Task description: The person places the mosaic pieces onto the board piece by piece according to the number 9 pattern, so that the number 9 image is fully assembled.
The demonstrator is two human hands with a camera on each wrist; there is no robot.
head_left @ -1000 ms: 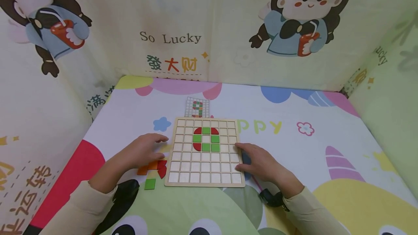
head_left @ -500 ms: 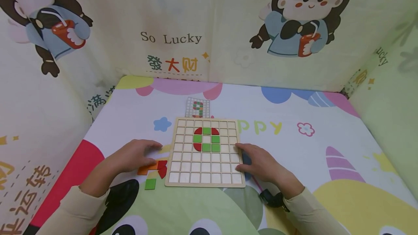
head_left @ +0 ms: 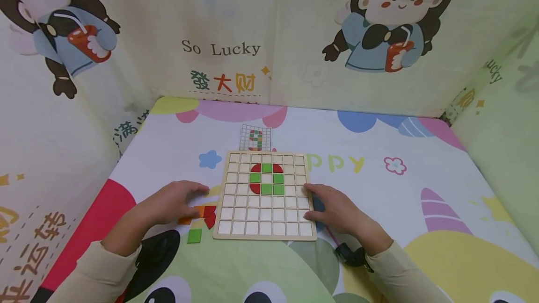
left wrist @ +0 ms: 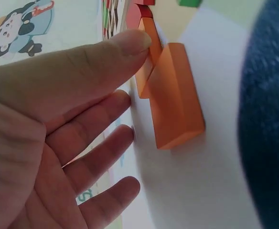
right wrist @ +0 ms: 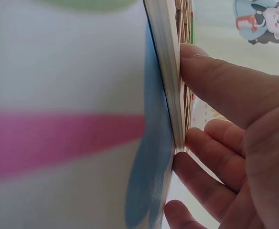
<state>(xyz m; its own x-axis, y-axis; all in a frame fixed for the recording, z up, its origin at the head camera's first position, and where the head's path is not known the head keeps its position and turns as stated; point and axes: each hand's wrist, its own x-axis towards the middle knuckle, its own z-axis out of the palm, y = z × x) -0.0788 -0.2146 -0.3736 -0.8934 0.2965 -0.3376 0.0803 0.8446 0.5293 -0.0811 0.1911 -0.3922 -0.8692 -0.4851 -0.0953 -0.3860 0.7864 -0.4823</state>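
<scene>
A square wooden grid board (head_left: 265,237) lies in the middle of the table, a ring of red and green tiles (head_left: 279,189) set in its upper cells. My right hand (head_left: 338,209) rests at the board's right edge; its thumb and fingertips touch the rim in the right wrist view. Left of the board, my left hand (head_left: 168,202) hovers over a small group of loose tiles. In the left wrist view its thumb overlaps one orange tile (left wrist: 146,71), beside a nearer orange tile (left wrist: 173,100); the other fingers are spread. Loose red tiles (head_left: 210,219) sit against the board's left side.
A loose green tile (head_left: 194,236) lies nearer the person. Behind the board, a small pattern card (head_left: 255,138) shows a red, green and orange figure on a grid. Printed cloth walls (head_left: 294,36) enclose the table at the back and both sides.
My left hand has moved left and slightly down, away from the board to the loose orange tiles. The right hand and the board have stayed put.
</scene>
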